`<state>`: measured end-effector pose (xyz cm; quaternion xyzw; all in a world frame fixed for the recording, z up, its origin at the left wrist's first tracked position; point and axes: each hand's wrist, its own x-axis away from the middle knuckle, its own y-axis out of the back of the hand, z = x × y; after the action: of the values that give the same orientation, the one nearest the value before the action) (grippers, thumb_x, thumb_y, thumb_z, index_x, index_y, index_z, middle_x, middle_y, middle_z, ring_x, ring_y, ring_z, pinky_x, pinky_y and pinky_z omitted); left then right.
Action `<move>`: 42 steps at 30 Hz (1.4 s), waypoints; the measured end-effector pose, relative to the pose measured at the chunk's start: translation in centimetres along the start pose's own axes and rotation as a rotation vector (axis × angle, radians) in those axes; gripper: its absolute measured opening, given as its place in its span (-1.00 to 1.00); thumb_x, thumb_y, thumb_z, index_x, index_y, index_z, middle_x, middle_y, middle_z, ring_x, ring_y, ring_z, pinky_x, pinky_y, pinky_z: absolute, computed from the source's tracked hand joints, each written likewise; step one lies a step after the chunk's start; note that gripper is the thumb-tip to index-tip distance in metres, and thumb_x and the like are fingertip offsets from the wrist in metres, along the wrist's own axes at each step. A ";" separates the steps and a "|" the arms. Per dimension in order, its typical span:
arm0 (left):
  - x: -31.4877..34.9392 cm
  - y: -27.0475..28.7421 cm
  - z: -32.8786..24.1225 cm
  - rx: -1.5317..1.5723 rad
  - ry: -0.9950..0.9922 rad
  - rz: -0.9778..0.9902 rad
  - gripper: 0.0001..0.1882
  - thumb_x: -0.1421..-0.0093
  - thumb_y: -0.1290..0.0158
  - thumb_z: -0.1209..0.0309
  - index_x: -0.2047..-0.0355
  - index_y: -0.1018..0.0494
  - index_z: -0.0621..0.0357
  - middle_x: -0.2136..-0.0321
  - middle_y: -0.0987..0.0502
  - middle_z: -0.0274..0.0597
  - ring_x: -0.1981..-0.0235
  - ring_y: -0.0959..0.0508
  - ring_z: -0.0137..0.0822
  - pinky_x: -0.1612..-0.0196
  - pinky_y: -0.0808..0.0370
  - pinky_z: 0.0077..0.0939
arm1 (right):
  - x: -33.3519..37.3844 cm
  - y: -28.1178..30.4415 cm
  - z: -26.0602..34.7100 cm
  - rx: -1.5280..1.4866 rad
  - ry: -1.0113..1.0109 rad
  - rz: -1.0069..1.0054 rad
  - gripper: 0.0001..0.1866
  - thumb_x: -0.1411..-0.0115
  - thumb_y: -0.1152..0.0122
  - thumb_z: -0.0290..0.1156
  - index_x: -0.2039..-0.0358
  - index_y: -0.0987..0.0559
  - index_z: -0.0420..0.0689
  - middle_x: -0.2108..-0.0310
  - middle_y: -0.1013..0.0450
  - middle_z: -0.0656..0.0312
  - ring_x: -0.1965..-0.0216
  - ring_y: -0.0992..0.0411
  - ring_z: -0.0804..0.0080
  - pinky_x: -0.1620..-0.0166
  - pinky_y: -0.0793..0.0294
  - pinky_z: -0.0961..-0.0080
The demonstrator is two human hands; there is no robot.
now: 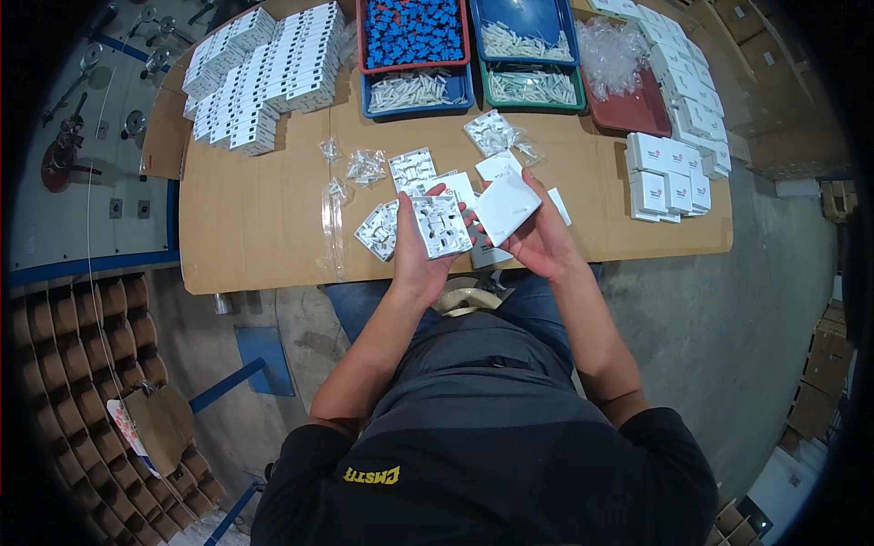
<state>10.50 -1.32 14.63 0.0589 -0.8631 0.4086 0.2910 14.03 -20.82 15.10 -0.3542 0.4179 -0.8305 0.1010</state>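
The person sits at the near edge of the bench point(237, 246), both hands raised just above it. The left hand point(414, 250) has its grip closed around a white base plate point(441, 226), inner side up, its moulded ribs showing. The right hand point(537, 238) grips a plain white square cover point(507, 207), tilted and held just beside the base plate; the two parts look near each other but not yet joined, so I would judge this unit as halfway put together.

Just under the hands, toward the near middle of the bench, lie more loose base plates point(378, 229) and covers, plus small clear bags point(366, 166) of fittings, so work remains. At the far left corner a large heap of white boxes point(264, 77) is stacked, and more of the same, small white boxes point(669, 177), stand along the right edge; whether they are filled I cannot tell. Along the far edge sit trays, one with blue parts point(414, 32), others with white pieces point(533, 88).
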 end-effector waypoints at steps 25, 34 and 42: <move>0.0 0.0 1.2 0.010 -0.226 0.041 -0.33 -0.53 0.47 -0.08 -0.38 -0.31 0.03 -0.12 -0.51 -0.16 -0.08 -0.53 -0.29 -0.16 -0.49 -0.34 | -0.4 -3.9 -6.7 1.371 0.848 -0.185 -0.28 -0.07 -0.58 -0.29 -0.23 -0.52 -0.19 -0.11 -0.41 0.03 -0.13 -0.46 0.17 -0.14 -0.49 0.30; -0.1 0.3 1.7 -0.049 -0.295 0.110 -0.32 -0.53 0.47 -0.09 -0.40 -0.26 0.03 -0.12 -0.49 -0.14 -0.10 -0.52 -0.29 -0.18 -0.48 -0.35 | -0.6 -3.6 -6.9 1.363 0.877 -0.147 -0.24 -0.05 -0.60 -0.22 -0.25 -0.52 -0.17 -0.18 -0.37 -0.02 -0.17 -0.44 0.05 -0.17 -0.48 0.26; 0.5 1.9 1.4 -0.312 -0.180 0.062 -0.45 -0.51 0.13 0.32 -0.47 -0.17 0.07 -0.24 -0.44 -0.14 -0.19 -0.45 -0.36 -0.23 -0.42 -0.40 | -0.5 -2.5 -6.5 1.361 0.907 0.036 -0.34 -0.23 -0.41 -0.40 -0.33 -0.43 -0.18 -0.30 -0.32 -0.04 -0.31 -0.34 0.07 -0.33 -0.32 0.25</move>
<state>8.82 -1.02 12.90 0.0229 -0.9400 0.2714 0.2055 10.33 -14.99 14.16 0.1617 -0.1719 -0.9632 0.1285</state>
